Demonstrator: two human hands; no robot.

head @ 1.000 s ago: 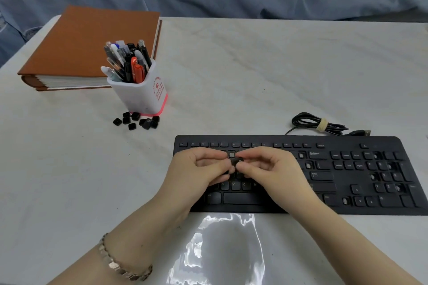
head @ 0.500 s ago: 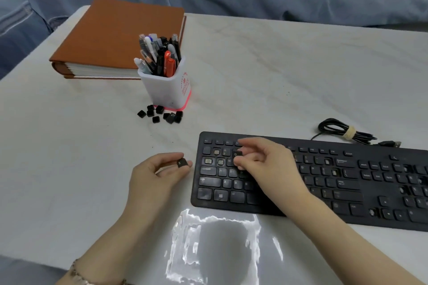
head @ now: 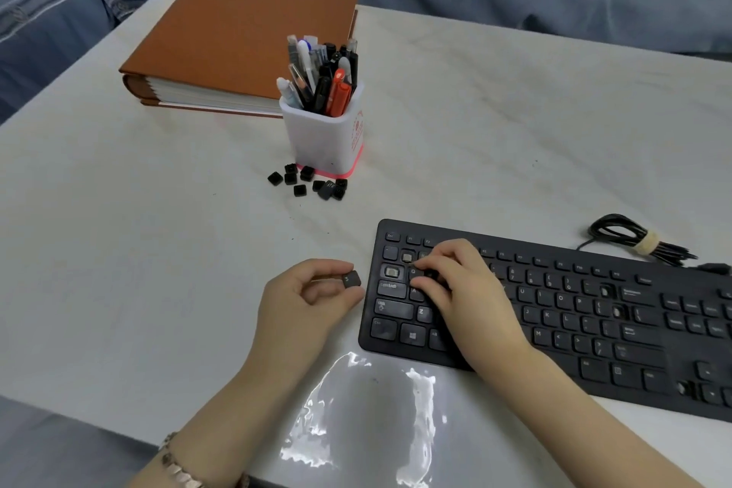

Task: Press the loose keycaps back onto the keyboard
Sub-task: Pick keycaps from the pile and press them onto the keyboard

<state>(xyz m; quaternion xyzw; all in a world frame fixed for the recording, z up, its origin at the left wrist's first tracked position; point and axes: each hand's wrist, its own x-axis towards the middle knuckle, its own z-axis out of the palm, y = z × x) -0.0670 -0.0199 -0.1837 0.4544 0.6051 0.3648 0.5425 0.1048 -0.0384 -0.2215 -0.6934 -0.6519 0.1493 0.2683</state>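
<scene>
Left of the keyboard [head: 562, 313], a "3" keycap [head: 351, 278] in a pinch

Just off the keyboard's left end, the left hand [head: 305, 299] pinches the keycap marked "3" between thumb and forefinger. Beyond that end, well apart, loose keycaps [head: 307, 181] lie scattered. On the keyboard's left rows, beside legible Q, A and Z, the right hand [head: 465, 291] curls its fingertips down; whether they pinch anything cannot be told. That left end lies well in from the table's [head: 119, 250] left edge.
</scene>
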